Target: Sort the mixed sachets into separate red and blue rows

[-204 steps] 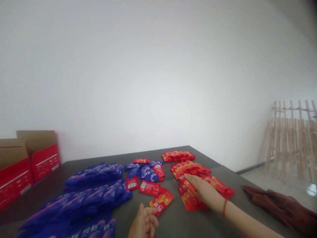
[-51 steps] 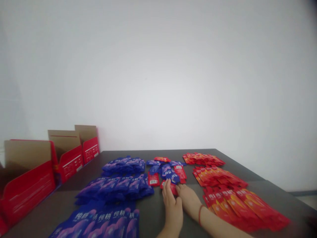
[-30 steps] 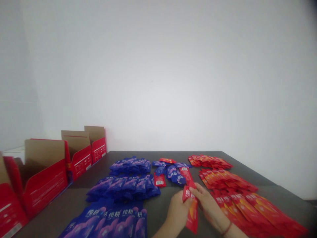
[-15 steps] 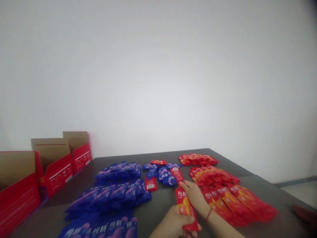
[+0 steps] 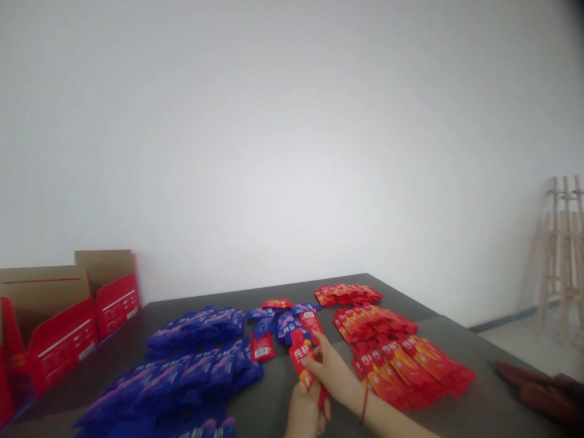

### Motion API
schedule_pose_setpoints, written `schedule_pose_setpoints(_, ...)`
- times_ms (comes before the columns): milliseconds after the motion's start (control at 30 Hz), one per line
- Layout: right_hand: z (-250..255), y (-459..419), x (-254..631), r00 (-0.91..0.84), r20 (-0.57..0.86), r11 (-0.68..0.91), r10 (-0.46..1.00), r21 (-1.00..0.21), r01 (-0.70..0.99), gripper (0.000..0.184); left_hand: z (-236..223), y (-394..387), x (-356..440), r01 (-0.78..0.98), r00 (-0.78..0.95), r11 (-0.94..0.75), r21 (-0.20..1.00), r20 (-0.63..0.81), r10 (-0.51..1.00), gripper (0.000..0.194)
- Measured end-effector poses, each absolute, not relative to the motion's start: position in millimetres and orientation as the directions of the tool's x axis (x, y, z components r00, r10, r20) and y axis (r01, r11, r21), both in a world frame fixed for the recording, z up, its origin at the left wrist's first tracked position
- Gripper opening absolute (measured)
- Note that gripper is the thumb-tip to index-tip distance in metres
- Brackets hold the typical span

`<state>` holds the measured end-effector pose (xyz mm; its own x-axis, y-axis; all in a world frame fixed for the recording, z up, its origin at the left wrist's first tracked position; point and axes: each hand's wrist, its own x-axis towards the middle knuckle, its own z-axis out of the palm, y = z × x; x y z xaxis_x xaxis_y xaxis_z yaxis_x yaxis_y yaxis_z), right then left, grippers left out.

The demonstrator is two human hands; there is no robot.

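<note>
A red pouch with a yellow print (image 5: 301, 354) is held in front of me, its top tilted left. My left hand (image 5: 303, 410) is closed round its lower end. At the pouch's right side, the fingers of my right hand (image 5: 335, 374) grip it, thumb on the front. Just beyond lies a mixed heap of blue pouches (image 5: 286, 325) and red ones, among them a red pouch with its barcode up (image 5: 262, 347). Rows of red pouches (image 5: 410, 365) lie fanned to the right. Rows of blue pouches (image 5: 196, 371) are on the left.
Red cardboard boxes (image 5: 64, 334) with raised brown flaps stand along the left edge of the dark table (image 5: 274, 398). A dark red item (image 5: 538, 389) lies at the right edge. Past the table, wooden stands (image 5: 566, 261) rest near the white wall (image 5: 292, 152).
The view has turned right, bringing the wooden stands into sight. The held pouch now leans left, and my hands have come closer together on it.
</note>
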<state>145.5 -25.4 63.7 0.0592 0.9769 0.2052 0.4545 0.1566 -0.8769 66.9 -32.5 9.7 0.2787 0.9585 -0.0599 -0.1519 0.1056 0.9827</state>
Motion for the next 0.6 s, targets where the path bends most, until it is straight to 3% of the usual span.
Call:
schedule_pose_setpoints(67,71,-39,146,0.001,0.245,0.189,0.97,-0.755,0.628,0.068,8,-32,72,-0.171,0.251,0.101,0.98,-0.056,0.966,0.059)
schedule_pose_setpoints(133,78,-49,150,-0.064,0.23,0.201,0.971,-0.644,0.738,0.064,9,-33,77,-0.175,0.236,0.081,0.981,-0.038,0.971,0.055)
schedule_pose_setpoints(367,96,-26,187,-0.138,0.063,0.141,0.988,-0.724,0.675,0.057,20,-38,69,0.069,0.401,-0.027,0.997,-0.003,0.916,0.053)
schedule_pose_setpoints(600,137,37,302,0.072,0.109,0.002,0.991,-0.562,0.827,0.03,10,-39,67,0.224,0.445,-0.194,0.955,0.077,0.892,0.042)
